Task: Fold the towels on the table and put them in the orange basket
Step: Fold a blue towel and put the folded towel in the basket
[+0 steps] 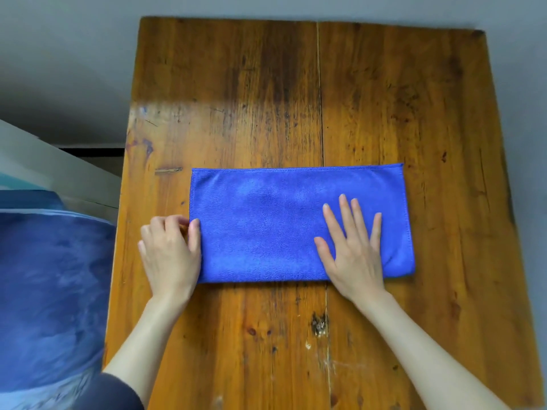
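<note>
The right hand lies flat, fingers spread wide, pressing the right half of a blue microfibre towel. The left hand pinches the towel's left edge, thumb on top, fingers curled. The towel lies folded into a long rectangle across the wooden table.

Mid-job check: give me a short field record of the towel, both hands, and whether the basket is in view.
towel: blue towel, folded into a long rectangle, flat on the wooden table
left hand: pinches the towel's left edge
right hand: fingers spread, pressing flat on the towel's right half
orange basket: not in view
left of table: blurred blue fabric, cannot tell what
</note>
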A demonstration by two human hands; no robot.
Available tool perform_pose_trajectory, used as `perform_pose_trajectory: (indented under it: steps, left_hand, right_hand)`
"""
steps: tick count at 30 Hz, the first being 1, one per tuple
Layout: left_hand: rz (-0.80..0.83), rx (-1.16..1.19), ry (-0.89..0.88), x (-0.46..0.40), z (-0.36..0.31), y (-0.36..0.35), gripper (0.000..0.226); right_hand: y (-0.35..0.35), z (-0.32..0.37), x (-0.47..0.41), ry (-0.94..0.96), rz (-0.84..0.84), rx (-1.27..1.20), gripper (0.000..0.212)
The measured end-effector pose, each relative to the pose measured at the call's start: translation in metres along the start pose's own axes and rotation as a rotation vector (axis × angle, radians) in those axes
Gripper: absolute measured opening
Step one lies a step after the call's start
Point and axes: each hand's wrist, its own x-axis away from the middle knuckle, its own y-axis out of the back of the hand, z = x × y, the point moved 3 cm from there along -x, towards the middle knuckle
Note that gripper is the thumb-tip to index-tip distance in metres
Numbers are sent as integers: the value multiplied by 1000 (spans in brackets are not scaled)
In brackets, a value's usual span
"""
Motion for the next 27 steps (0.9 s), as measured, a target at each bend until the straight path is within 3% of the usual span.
perform_pose_trajectory:
  steps: [5,10,16,20,24,27]
  left_hand:
    - [108,17,182,-1,-11,2,32]
    - [229,109,288,-12,-17,6,24]
    - [378,354,320,-37,-18,32,22]
    - [497,632,456,-42,-25,43,27]
    - [623,763,602,-37,-38,59,34]
    - [626,739,583,-29,-59,71,33]
  right_hand:
    - [-5,2,5,-29,52,51,61]
    - [-5,7,4,-50,53,71,61]
    - [-5,12,-1,-88,63,76,62]
    - [-3,19,-4,-124,107,40,63]
    - [8,14,-4,-90,168,-103,65]
    - [28,0,3,-86,122,-486,55]
